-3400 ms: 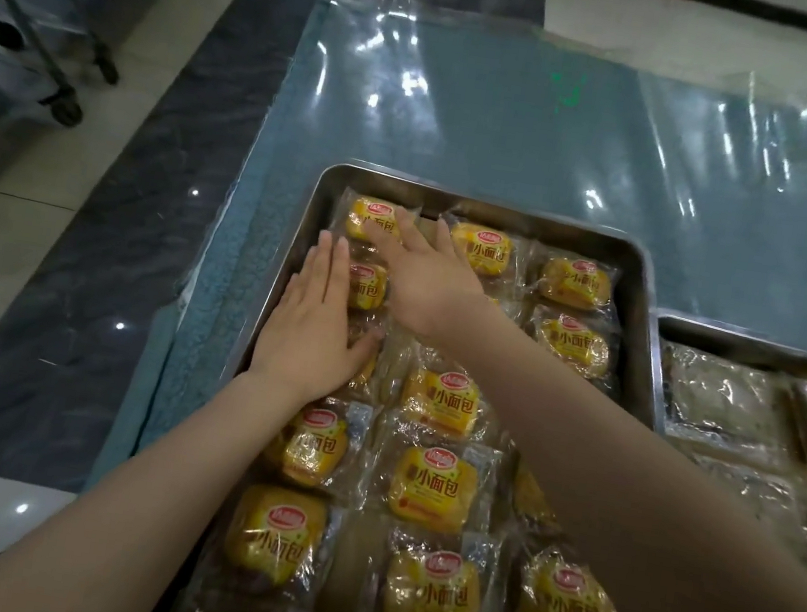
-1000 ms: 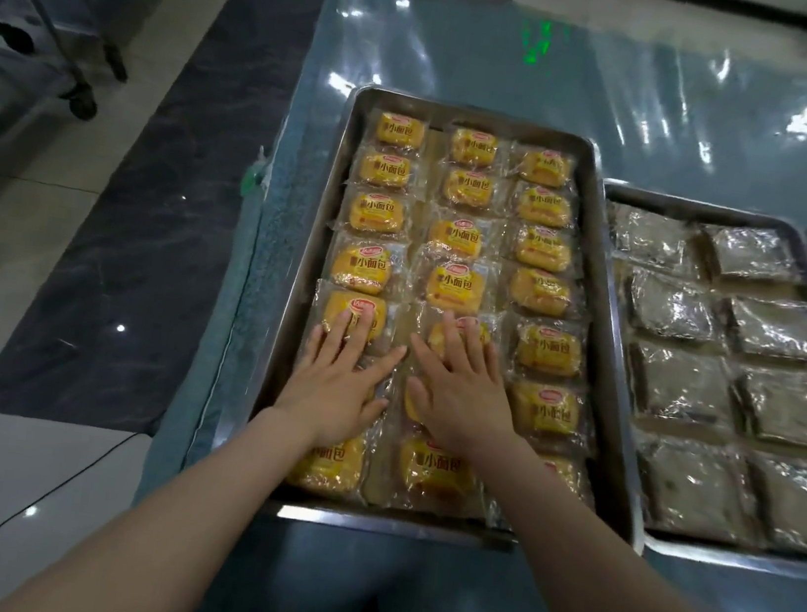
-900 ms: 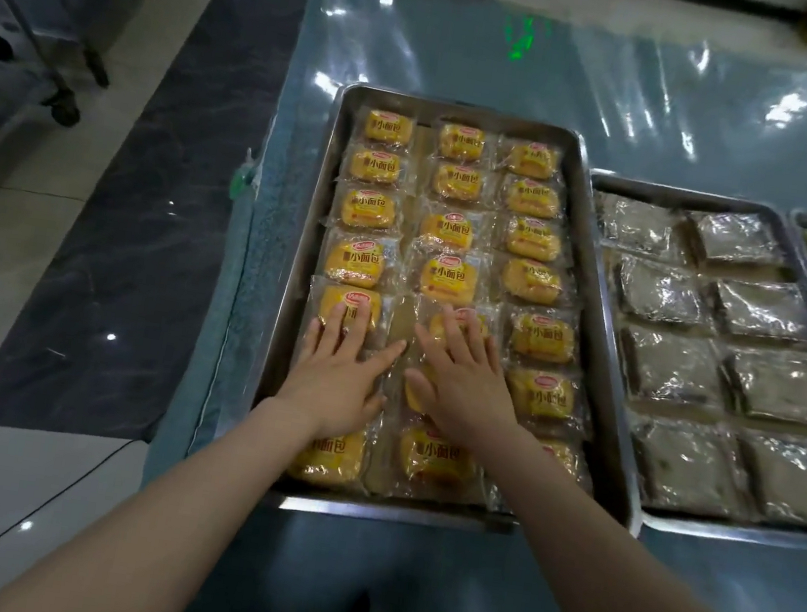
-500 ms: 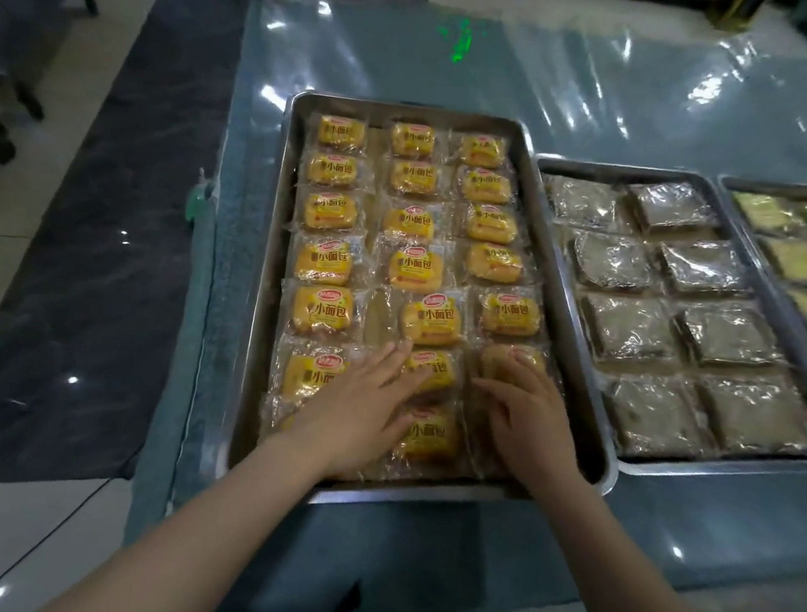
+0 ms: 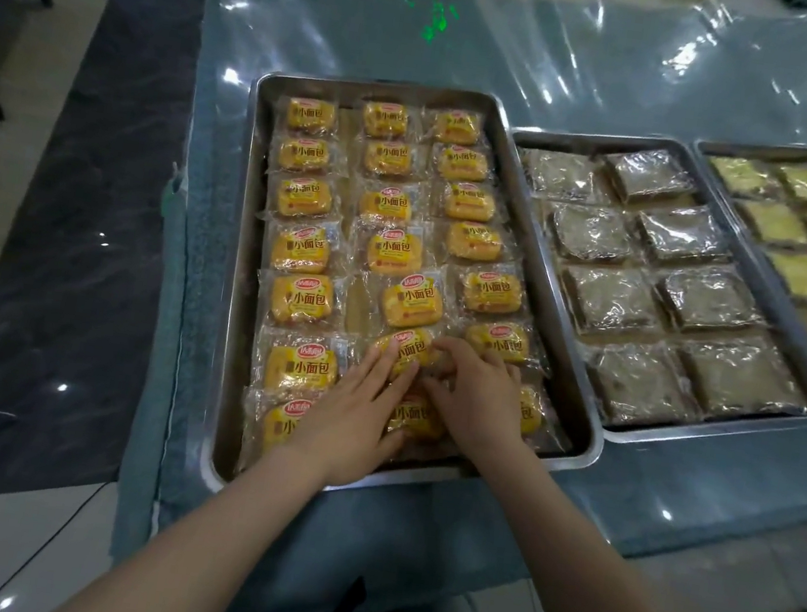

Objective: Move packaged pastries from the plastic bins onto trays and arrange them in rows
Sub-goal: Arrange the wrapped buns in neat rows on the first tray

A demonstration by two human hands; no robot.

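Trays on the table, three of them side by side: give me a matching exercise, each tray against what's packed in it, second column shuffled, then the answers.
Column one
1. left tray
2. middle tray
3. right tray

Column two
A. pale yellow squares
B. orange packs with red logos
C. grey-brown squares in clear wrap

Pairs: 1-B, 2-C, 3-A.

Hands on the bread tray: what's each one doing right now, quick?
Left hand: open, fingers flat on a bread packet.
Right hand: closed, fingers curled, pinching the same packet's edge.
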